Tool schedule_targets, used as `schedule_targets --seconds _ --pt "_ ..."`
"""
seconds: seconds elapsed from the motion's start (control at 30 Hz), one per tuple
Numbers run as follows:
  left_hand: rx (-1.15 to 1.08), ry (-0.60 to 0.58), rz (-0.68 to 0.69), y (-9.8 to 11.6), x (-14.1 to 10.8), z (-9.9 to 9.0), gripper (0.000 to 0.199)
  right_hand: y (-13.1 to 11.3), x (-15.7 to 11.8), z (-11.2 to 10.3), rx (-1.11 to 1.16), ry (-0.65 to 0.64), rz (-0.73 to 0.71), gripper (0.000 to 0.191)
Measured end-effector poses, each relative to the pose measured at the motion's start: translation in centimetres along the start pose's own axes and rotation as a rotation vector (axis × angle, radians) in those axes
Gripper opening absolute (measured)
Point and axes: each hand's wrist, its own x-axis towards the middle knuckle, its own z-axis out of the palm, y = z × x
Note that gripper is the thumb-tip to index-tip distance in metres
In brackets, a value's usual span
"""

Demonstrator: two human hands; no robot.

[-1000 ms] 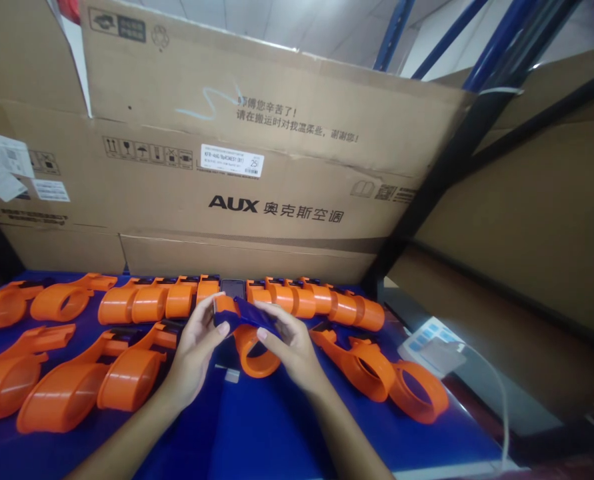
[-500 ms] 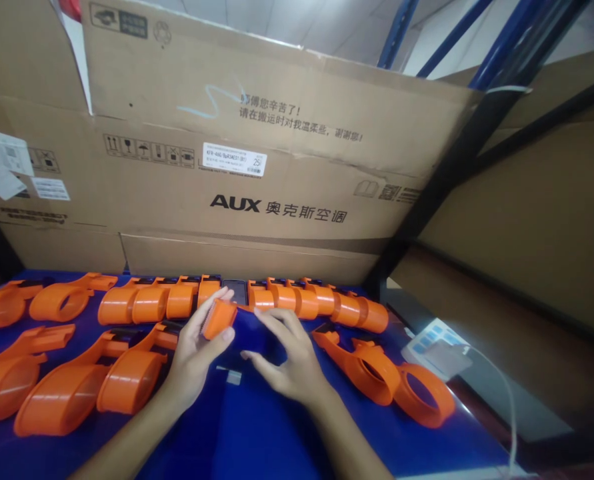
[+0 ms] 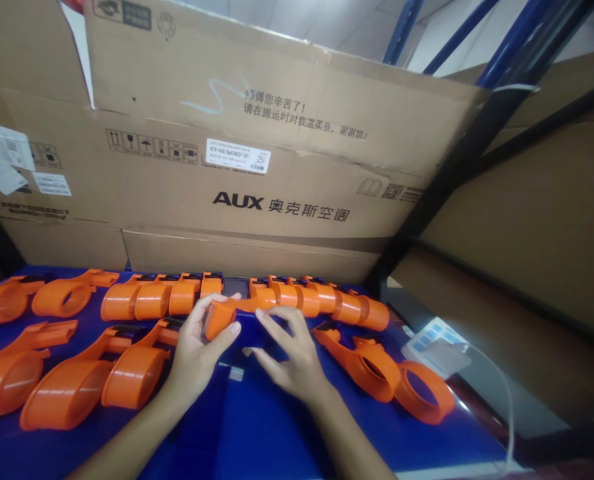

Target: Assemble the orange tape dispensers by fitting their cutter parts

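Above the middle of the blue table (image 3: 277,440), my left hand (image 3: 199,347) is closed round the end of an orange tape dispenser (image 3: 220,319), thumb on its near side. A dark blue part (image 3: 251,329) shows on the dispenser between my hands. My right hand (image 3: 291,353) has its fingers on the dispenser's right side, index finger on the upper edge of the blue part and thumb at its lower edge. Just below, a small clear piece (image 3: 235,373) lies on the table.
Orange dispensers (image 3: 139,381) stand in rows on the left and along the back (image 3: 347,307). Two orange pieces (image 3: 424,393) lie at right. A dark phone-like object (image 3: 235,287) is at the back, before a large cardboard box (image 3: 277,253). A cable and a white-blue box (image 3: 437,347) sit at right.
The dispenser has turned, so more of its orange body and blue part shows between my hands. My right thumb and fingers have come in against it. The view has shifted slightly.
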Motion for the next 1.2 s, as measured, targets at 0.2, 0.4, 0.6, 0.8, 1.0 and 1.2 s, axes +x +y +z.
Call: schedule_targets --seconds 0.2,0.4,0.6,0.8,1.0,1.2 --pt "0.063 -0.004 0.014 0.3 0.1 -0.1 0.044 0.0 -0.2 0.1 0.008 -0.006 0.014 0.073" --pt "0.087 -0.004 0.016 0.2 0.1 -0.2 0.042 0.0 -0.3 0.2 0.002 -0.009 0.019 0.074" --pt "0.109 -0.001 0.032 0.1 0.2 -0.2 0.042 -0.1 -0.1 0.0 0.004 -0.006 0.014 0.074" --pt "0.084 0.005 0.001 0.4 0.3 0.0 0.043 -0.3 0.0 0.0 0.007 -0.008 0.021 0.074" --pt "-0.009 -0.033 -0.055 0.3 -0.3 0.3 0.062 -0.7 0.1 -0.5 0.08 0.005 0.12 0.07" --pt "0.063 -0.221 -0.067 -0.3 -1.0 0.2 0.091 -0.9 0.2 -0.9 0.305 0.063 0.299 0.046"
